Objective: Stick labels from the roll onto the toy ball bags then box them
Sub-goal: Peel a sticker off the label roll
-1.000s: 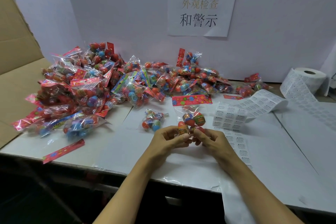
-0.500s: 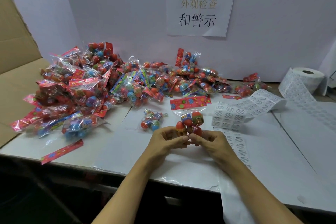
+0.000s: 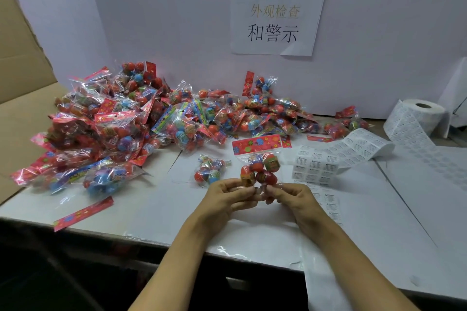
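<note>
Far left, cardboard box (image 3: 22, 88) open, waiting. Heap of toy ball bags (image 3: 141, 124) across the back of the table (image 3: 379, 222). One loose bag (image 3: 209, 171) lies nearer me. My left hand (image 3: 222, 197) and right hand (image 3: 290, 197) pinch the bottom edge of the held bag (image 3: 259, 166), upright above the tabletop. Film looks slick, crinkly, light; balls likely shift inside. Grip the stiff header card, I judge. Label strip (image 3: 316, 164) just right; roll (image 3: 417, 118) far right.

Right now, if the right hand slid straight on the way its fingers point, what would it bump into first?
The right hand points left, so it would probably meet the left hand first; their fingertips nearly touch beneath the clear bag of red toy balls they both pinch.
</note>
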Tool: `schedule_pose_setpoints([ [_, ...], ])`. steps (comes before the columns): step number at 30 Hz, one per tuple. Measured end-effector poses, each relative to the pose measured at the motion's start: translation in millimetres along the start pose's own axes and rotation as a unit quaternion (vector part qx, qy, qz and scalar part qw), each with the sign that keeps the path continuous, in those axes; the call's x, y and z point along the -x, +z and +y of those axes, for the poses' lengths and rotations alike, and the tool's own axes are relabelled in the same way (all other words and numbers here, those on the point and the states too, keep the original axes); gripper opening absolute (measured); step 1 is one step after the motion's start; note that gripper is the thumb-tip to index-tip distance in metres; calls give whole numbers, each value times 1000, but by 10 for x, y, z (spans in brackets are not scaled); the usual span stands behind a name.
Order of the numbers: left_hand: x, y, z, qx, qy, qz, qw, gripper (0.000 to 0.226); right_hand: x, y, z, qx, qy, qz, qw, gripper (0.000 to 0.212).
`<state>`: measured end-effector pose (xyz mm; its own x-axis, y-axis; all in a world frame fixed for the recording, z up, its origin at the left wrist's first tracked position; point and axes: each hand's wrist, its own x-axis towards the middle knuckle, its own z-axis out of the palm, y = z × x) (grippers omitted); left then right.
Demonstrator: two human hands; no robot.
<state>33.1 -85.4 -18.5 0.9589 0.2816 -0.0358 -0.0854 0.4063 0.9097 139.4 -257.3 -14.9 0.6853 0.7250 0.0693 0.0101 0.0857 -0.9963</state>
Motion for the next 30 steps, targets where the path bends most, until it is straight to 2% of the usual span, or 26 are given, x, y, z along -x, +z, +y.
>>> schedule_pose_setpoints([
  [6, -6, -9, 1, 14, -3, 4, 1000, 39, 4, -6, -23, 24, 4, 9, 1000, 30],
  [9, -15, -13, 6, 16, 3, 20, 1000, 29, 3, -12, -23, 23, 7, 19, 1000, 30],
  [12, -17, -2, 1, 25, 3, 42, 999, 22, -8, -24, 1, 18, 10, 32, 999, 19],
  [18, -27, 42, 6, 11, 29, 105, 994, 12, -68, -35, 70, -18, 4, 126, 992, 26],
  [21, -43, 20, -9, 12, 26, 138, 990, 27, -82, -74, 99, -50, 6, 155, 987, 25],
  [23, -31, 33, 0, 7, 26, 133, 991, 24, -83, -92, 108, -45, -3, 158, 986, 28],
  [26, -22, 55, -7, 7, 39, 134, 990, 18, -96, -110, 118, -48, -8, 152, 987, 15],
  [28, -38, 46, -26, 9, 50, 154, 987, 23, -103, -117, 121, -49, -12, 154, 987, 21],
  [30, -40, 54, -28, 16, 56, 165, 985, 18, -113, -123, 128, -51, -14, 159, 986, 28],
])
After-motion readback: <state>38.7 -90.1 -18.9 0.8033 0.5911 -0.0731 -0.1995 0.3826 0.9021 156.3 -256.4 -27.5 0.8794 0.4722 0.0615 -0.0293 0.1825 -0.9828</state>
